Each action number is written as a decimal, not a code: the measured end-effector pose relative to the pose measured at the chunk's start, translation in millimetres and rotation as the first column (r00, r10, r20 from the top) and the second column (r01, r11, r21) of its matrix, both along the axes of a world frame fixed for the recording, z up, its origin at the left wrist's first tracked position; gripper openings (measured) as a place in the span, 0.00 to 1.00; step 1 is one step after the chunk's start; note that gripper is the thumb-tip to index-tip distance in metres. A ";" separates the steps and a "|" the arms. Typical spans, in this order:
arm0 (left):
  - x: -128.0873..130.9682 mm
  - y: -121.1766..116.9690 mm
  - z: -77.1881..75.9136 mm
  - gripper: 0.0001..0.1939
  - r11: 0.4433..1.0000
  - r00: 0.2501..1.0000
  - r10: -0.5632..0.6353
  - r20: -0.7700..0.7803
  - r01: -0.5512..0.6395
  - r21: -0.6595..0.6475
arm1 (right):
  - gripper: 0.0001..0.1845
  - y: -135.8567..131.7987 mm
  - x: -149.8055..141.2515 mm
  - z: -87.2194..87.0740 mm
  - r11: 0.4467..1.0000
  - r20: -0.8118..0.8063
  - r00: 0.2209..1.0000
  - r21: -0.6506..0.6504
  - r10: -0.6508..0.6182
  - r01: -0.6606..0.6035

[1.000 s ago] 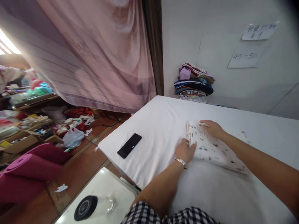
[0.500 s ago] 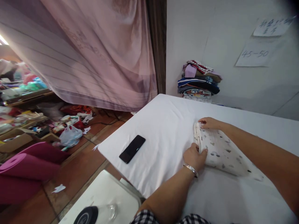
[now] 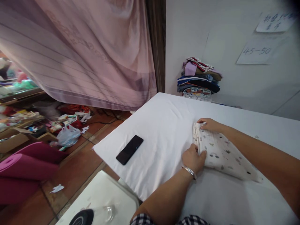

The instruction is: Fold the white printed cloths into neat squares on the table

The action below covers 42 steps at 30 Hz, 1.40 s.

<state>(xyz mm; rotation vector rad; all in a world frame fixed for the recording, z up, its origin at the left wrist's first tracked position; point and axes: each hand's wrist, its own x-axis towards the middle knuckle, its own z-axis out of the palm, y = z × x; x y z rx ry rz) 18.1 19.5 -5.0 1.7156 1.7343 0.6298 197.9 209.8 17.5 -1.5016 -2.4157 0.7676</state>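
At the bottom left of the frame, a jar with a black lid (image 3: 82, 217) lies near the edge of a small white stand (image 3: 100, 189), and I think it could roll if the stand is bumped. More to the right, the black phone (image 3: 129, 150) rests on the loose white cover (image 3: 154, 125); if this cover is pulled, the phone could slide with it. Right of centre, the left hand (image 3: 193, 157) is nearly closed, thumb above and fingers at the folded edge, on the near corner of the patterned cloth (image 3: 211, 148). The right hand (image 3: 209, 124) pinches the far corner of the same cloth, its fingers almost shut. The layers there could slip apart, if one hand presses less than the other. The cloth spreads toward the lower right, where its loose end could crease or catch under the right forearm (image 3: 253, 147). As for edges, the table's left corner is beyond the phone, and its left side slopes down toward the stand. Between phone and left hand there is some room for moving; behind the hands, a clothes pile (image 3: 199, 82) stands at the upper right, against the wall (image 3: 192, 31), well apart from them.
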 end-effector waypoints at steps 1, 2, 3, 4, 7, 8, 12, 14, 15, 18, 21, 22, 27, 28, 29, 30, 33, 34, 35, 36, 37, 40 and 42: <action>0.0 0.0 0.3 0.15 1.000 1.000 0.000 -0.003 0.000 0.002 | 0.20 -2.3 -0.2 -0.3 1.000 -0.013 1.000 0.011 -0.012 0.013; 0.0 0.0 0.5 0.15 1.000 1.000 -0.001 -0.007 0.001 0.005 | 0.19 -4.6 -0.4 -0.6 0.999 -0.025 0.999 0.025 -0.025 0.026; 0.0 0.0 0.9 0.15 1.000 1.000 -0.003 -0.012 0.003 0.005 | 0.18 -7.0 -0.6 -0.8 0.998 -0.038 0.999 0.041 -0.038 0.040; 0.0 0.0 1.2 0.15 1.000 1.000 -0.008 -0.016 0.008 0.004 | 0.19 -9.2 -0.9 -1.0 0.997 -0.052 0.997 0.057 -0.054 0.057; -0.3 -0.2 2.5 0.15 1.000 1.000 -0.021 -0.024 0.021 -0.008 | 0.24 -14.3 -1.4 -0.8 0.989 -0.077 0.991 0.084 -0.113 0.119; -0.4 -0.3 2.8 0.15 1.000 0.999 -0.024 -0.025 0.023 -0.011 | 0.27 -15.5 -1.5 -0.5 0.987 -0.077 0.988 0.084 -0.131 0.138; -0.2 -0.6 2.5 0.15 1.000 0.999 -0.021 -0.031 0.021 0.001 | 0.30 -16.8 -1.2 1.1 0.988 -0.084 0.987 0.056 -0.138 0.143; 0.3 -0.5 1.3 0.15 1.000 0.999 -0.017 -0.030 0.018 0.010 | 0.30 -15.6 -0.6 1.4 0.991 -0.110 0.986 0.031 -0.128 0.132; 0.5 -0.4 0.6 0.15 1.000 0.999 -0.016 -0.030 0.017 0.012 | 0.30 -14.6 -0.1 1.5 0.992 -0.120 0.985 0.021 -0.122 0.126; 1.2 -0.1 -1.1 0.15 1.000 0.999 -0.011 -0.033 0.012 0.020 | 0.30 -10.5 0.7 1.4 0.992 -0.156 0.980 0.010 -0.124 0.128; 1.7 0.1 -1.6 0.14 1.000 1.000 -0.004 -0.023 0.005 0.028 | 0.29 -6.8 -1.2 0.1 0.986 -0.248 0.955 -0.003 -0.164 0.169; 1.7 0.0 -1.5 0.14 1.000 1.000 -0.001 -0.020 0.001 0.029 | 0.29 -6.1 -2.7 -1.1 0.983 -0.277 0.944 -0.010 -0.180 0.185; 1.0 -1.0 1.6 0.14 1.000 1.000 0.019 0.017 -0.019 0.012 | 0.27 -6.5 -10.7 -10.1 0.974 -0.296 0.929 -0.016 -0.219 0.225; 0.8 -1.3 2.7 0.14 1.000 0.999 0.021 0.030 -0.021 0.007 | 0.27 -6.6 -11.4 -11.6 0.973 -0.297 0.929 -0.009 -0.221 0.229; 0.5 -1.6 3.8 0.14 1.000 0.999 0.019 0.042 -0.019 0.003 | 0.27 -6.6 -11.8 -12.8 0.974 -0.298 0.929 -0.002 -0.219 0.228; 0.3 -1.8 4.9 0.13 1.000 0.999 0.016 0.051 -0.016 -0.001 | 0.27 -6.4 -12.0 -13.7 0.974 -0.296 0.931 0.004 -0.214 0.225; -0.1 -1.7 6.4 0.12 1.000 0.999 0.010 0.054 -0.010 -0.008 | 0.27 -5.5 -12.4 -16.0 0.976 -0.255 0.945 0.011 -0.207 0.217; -0.2 -1.4 6.0 0.12 1.000 0.999 0.011 0.049 -0.011 -0.009 | 0.27 -5.3 -12.6 -16.6 0.976 -0.234 0.950 0.011 -0.209 0.217; -0.2 -1.1 5.1 0.12 1.000 0.999 0.013 0.042 -0.013 -0.010 | 0.27 -5.3 -12.9 -17.0 0.976 -0.214 0.954 0.010 -0.211 0.218; -0.2 -0.7 3.9 0.12 1.000 0.999 0.016 0.033 -0.016 -0.007 | 0.28 -5.5 -13.2 -17.2 0.976 -0.197 0.958 0.011 -0.209 0.216; -0.1 -0.4 2.5 0.12 1.000 1.000 0.016 0.024 -0.016 -0.002 | 0.28 -5.8 -13.5 -17.1 0.977 -0.182 0.961 0.011 -0.207 0.213; 0.1 0.2 -1.4 0.12 1.000 1.000 0.014 0.001 -0.014 0.017 | 0.29 -8.2 -14.7 -15.1 0.979 -0.120 0.972 0.021 -0.200 0.204; 0.2 0.5 -2.4 0.11 1.000 1.000 0.015 -0.009 -0.015 0.022 | 0.30 -10.2 -16.3 -13.6 0.977 -0.055 0.977 0.046 -0.204 0.207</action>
